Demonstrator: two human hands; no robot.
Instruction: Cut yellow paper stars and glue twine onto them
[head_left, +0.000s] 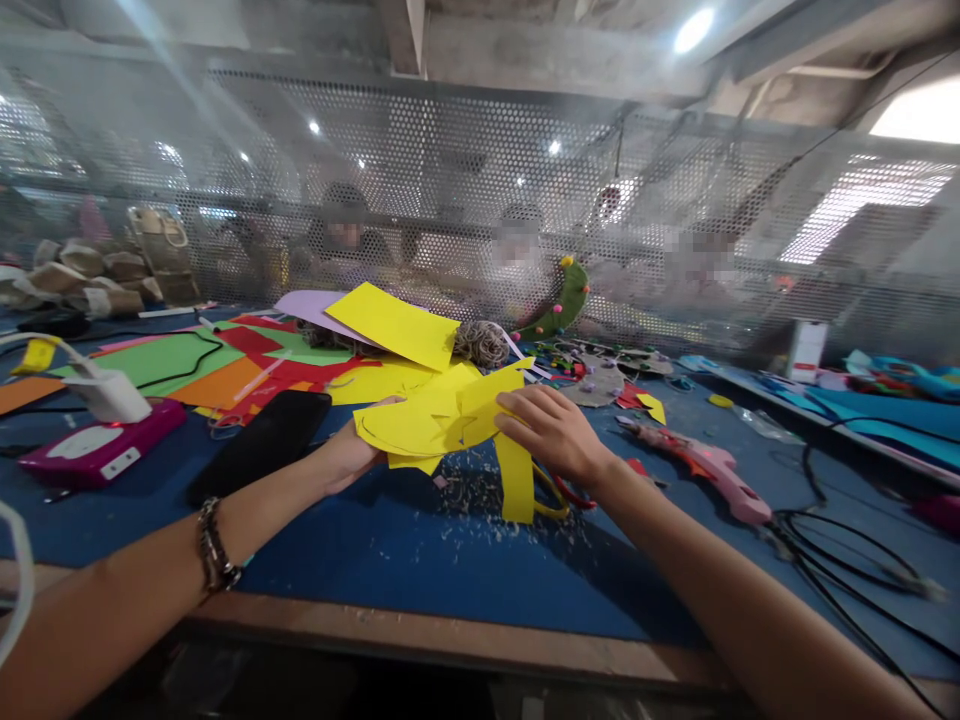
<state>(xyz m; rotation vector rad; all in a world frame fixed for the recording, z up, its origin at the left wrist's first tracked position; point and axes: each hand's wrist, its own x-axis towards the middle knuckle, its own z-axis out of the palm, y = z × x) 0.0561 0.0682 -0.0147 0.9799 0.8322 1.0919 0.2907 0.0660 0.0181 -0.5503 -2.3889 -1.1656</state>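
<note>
My left hand (364,445) is closed on the left edge of a yellow craft sheet (420,420), whose curved outlines and cut edges show. The sheet is held above the blue table. At its right end, the fingers of my right hand (551,425) are bent and pinch the yellow material. Below those fingers a yellow strip (516,480) hangs down. Partly hidden behind the strip and my right hand are yellow and red loops (556,497) that look like scissor handles. Whether the sheet and the strip are one piece, I cannot tell.
Coloured sheets (180,358) and a black phone (259,445) lie left, near a purple power strip (105,445) with a white plug. A pink glue gun (705,465) with a black cord (832,540) lies right. Small scraps litter the blue table (360,590). Behind stands a perforated metal screen (450,180).
</note>
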